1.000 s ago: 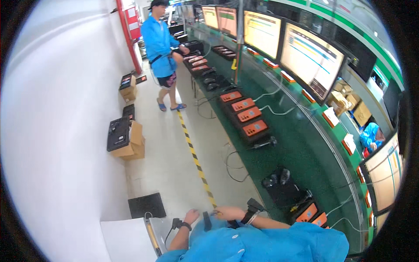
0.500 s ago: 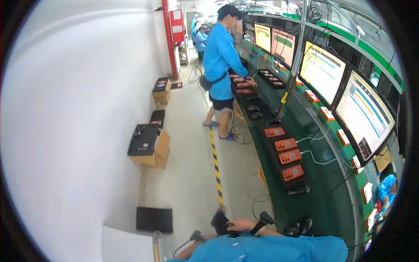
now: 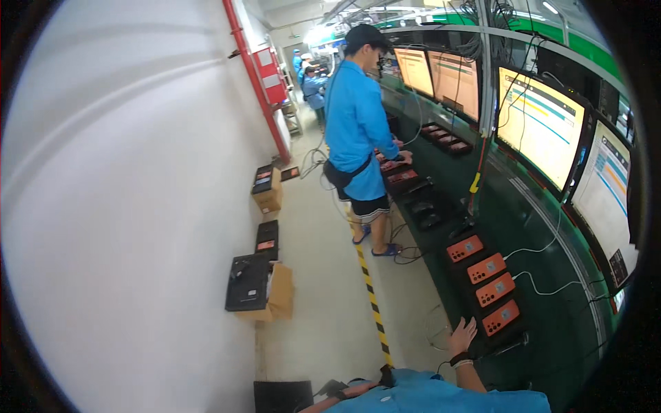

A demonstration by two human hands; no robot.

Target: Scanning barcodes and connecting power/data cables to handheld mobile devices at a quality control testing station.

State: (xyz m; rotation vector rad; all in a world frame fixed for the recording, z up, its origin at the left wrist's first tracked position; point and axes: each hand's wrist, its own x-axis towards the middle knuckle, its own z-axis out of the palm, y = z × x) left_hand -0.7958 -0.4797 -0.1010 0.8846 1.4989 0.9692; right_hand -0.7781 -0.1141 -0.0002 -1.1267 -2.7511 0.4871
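I log four orange-red smartphones (image 3: 500,318), backs up with dark round lenses, rowed in a black tray (image 3: 465,279) on the green bench (image 3: 551,323). Right hand (image 3: 463,336): fingers spread, holding nothing, near the closest phone. Left hand: obscured, grip cannot be told. White cables (image 3: 533,249) run from the two middle phones; a black rod-like item (image 3: 508,344) lies beside the right wrist.

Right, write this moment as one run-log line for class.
right hand: open, beside nearest orange phone | left hand: close to body, grip unclear | co-worker: standing at green bench
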